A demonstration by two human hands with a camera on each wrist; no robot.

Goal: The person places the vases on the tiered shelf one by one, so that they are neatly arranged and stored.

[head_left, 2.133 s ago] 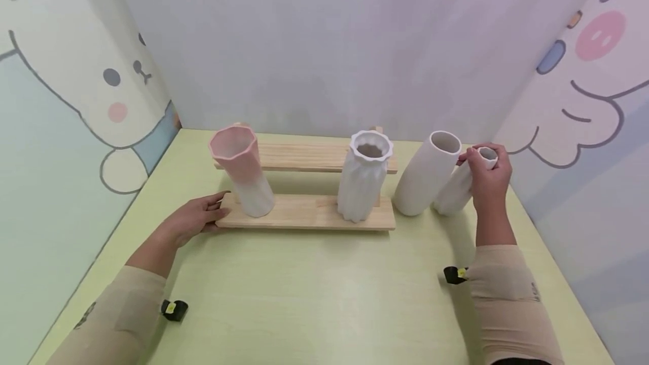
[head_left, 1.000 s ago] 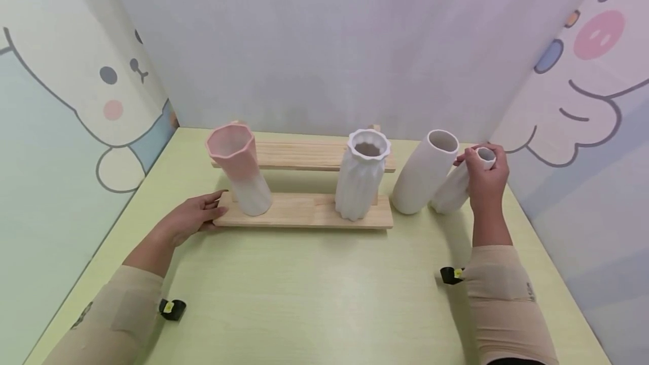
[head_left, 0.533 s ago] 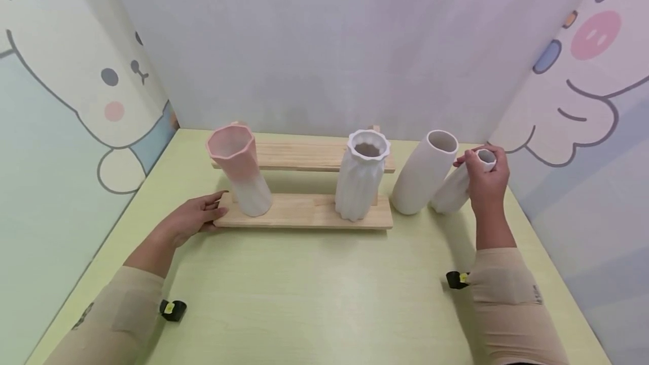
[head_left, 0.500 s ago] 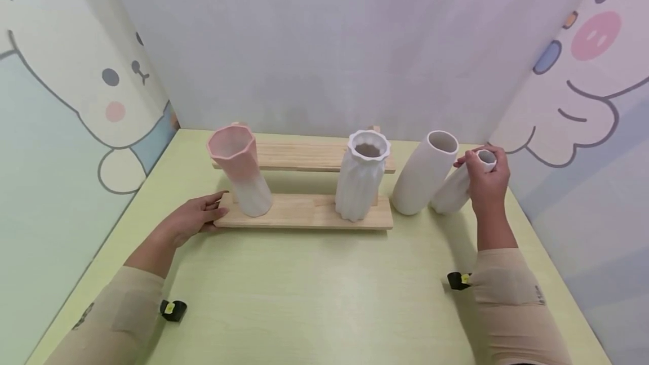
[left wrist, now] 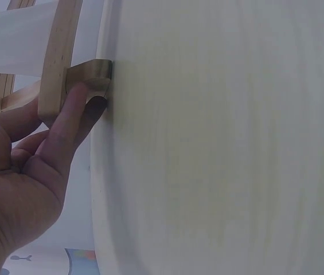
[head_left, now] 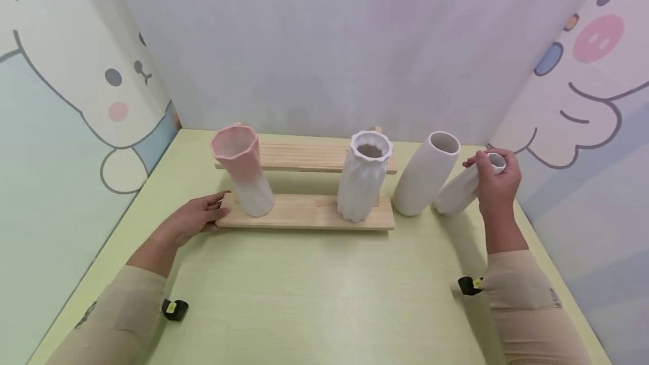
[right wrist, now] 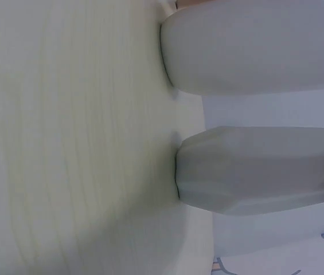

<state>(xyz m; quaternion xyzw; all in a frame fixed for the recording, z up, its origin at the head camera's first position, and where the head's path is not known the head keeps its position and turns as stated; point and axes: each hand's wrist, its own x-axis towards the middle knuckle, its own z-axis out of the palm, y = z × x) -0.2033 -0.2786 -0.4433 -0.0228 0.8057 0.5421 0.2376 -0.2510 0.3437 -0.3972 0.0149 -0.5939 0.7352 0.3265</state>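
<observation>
At the left end of a two-tier wooden shelf (head_left: pixel 299 217), my left hand (head_left: pixel 195 218) pinches the lower board between thumb and fingers; the left wrist view shows the fingers (left wrist: pixel 64 126) at the board's end (left wrist: pixel 55 74). My right hand (head_left: pixel 499 182) grips a slim white faceted vase (head_left: pixel 456 193) just under its rim. That vase leans to the right, its base at the table top in the right wrist view, where the faceted vase (right wrist: pixel 253 166) shows mostly unhidden. Left of it stands a larger smooth white vase (head_left: pixel 426 176), apart from the hand.
A pink-and-white vase (head_left: pixel 248 179) stands on the shelf's lower board at left, and a white ribbed vase (head_left: pixel 362 185) at right. The upper board (head_left: pixel 304 156) lies behind them. Walls with cartoon figures enclose the pale green table (head_left: pixel 304 297) on three sides.
My right hand has shifted slightly right, and the rim of the slim vase has gone with it, so it leans more. Its base and my left hand look unmoved.
</observation>
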